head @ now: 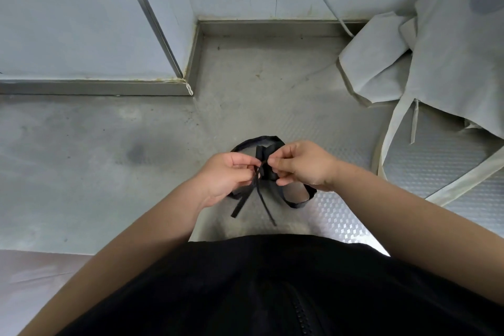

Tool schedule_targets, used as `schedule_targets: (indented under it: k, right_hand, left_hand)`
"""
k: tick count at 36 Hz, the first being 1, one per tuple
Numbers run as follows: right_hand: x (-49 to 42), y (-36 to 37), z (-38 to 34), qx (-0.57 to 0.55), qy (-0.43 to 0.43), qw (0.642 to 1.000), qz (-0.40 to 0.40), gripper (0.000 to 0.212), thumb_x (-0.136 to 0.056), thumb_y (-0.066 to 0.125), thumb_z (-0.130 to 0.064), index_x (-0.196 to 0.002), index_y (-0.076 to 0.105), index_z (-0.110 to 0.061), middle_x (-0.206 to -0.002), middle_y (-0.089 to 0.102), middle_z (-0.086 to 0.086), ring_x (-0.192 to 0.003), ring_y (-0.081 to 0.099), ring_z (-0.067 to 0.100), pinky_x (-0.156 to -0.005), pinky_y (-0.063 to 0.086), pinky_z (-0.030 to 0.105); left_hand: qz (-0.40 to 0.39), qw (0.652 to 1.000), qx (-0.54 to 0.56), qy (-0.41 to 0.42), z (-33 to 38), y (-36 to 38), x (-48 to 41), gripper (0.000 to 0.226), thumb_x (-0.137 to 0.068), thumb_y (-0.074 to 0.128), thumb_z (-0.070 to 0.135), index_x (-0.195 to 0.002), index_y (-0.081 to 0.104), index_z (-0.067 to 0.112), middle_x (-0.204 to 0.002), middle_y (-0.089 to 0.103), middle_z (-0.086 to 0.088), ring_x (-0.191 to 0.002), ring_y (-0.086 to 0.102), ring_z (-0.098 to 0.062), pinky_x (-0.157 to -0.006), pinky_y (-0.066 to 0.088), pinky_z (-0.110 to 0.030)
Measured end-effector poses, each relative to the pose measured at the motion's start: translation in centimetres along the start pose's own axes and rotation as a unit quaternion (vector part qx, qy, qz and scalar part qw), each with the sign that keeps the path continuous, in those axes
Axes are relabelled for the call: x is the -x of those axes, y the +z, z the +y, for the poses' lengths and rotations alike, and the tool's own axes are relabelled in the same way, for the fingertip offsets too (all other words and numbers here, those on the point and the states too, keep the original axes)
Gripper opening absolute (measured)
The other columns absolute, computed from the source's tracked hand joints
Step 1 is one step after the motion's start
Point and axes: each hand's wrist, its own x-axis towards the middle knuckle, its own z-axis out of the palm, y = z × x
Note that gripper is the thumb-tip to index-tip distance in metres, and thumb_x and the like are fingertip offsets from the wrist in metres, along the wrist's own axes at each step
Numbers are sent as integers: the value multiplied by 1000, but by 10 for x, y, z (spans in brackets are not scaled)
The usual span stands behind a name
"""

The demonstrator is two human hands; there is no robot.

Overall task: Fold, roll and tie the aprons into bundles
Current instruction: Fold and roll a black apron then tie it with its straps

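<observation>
A small dark apron bundle (266, 157) is held up in front of me, above the metal counter (109, 150). My left hand (226, 176) pinches a black tie strap at the bundle's left side. My right hand (302, 165) pinches the strap and the bundle from the right. Two loose strap ends (263, 200) hang down between my wrists, and dark strap loops stick out above and below my hands. A pale grey apron (436, 63) lies crumpled on the counter at the far right, its ties trailing toward me.
The counter has a raised metal rim (272, 26) along the back and a wall corner post (152, 22) at the left. A textured metal sheet (436, 161) covers the right part. My black clothing fills the bottom of the view.
</observation>
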Motion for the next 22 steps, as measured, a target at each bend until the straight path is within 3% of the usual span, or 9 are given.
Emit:
schedule_targets:
  k: [4, 8, 10, 13, 16, 22]
  right_hand:
    - [-1, -1, -4, 52, -23, 997, 43, 25, -97, 50, -17, -73, 55, -15, -63, 46, 0, -57, 45, 9, -55, 48, 17]
    - [-1, -6, -8, 98, -47, 988, 109, 31, -98, 49, -25, -68, 46, -15, -58, 45, 2, -49, 44, 13, -51, 42, 18]
    - [-1, -6, -5, 93, -47, 988, 112, 30, -97, 50, -26, -69, 47, -15, -56, 45, 1, -50, 44, 14, -56, 43, 23]
    - [-1, -2, 1, 70, -57, 990, 107, 24, -96, 54, -22, -74, 52, -12, -55, 45, -1, -50, 43, 14, -58, 43, 28]
    - [-1, 1, 2, 26, -77, 991, 104, 16, -95, 54, -17, -86, 58, -5, -55, 45, -3, -52, 42, 12, -58, 43, 27]
    - [-1, 5, 8, -13, -73, 994, 82, 19, -97, 51, -16, -79, 59, -17, -60, 50, -8, -57, 46, 7, -57, 44, 19]
  left_hand:
    - [2, 998, 8, 57, 4, 6, -2, 13, -88, 60, 0, -88, 66, 11, -60, 65, 12, -56, 56, 2, -56, 44, -10]
    - [53, 991, 26, 123, 9, 11, -5, 24, -87, 64, 9, -75, 72, 29, -77, 63, 2, -68, 50, -8, -57, 39, -17]
    - [70, 986, 27, 152, 9, 15, -7, 24, -88, 62, 6, -78, 70, 27, -82, 67, 4, -67, 55, 0, -57, 40, -14]
    - [80, 982, 43, 166, 11, 19, -7, 14, -88, 59, 0, -88, 69, 10, -62, 65, 15, -52, 52, 7, -53, 37, -6]
    - [92, 979, 47, 174, 12, 19, -8, 17, -88, 59, -2, -98, 68, 9, -56, 64, 18, -52, 53, 8, -54, 38, -5]
    - [101, 978, 29, 180, 13, 20, -9, 15, -87, 60, -4, -86, 67, 9, -52, 62, 16, -50, 53, 7, -51, 38, -6]
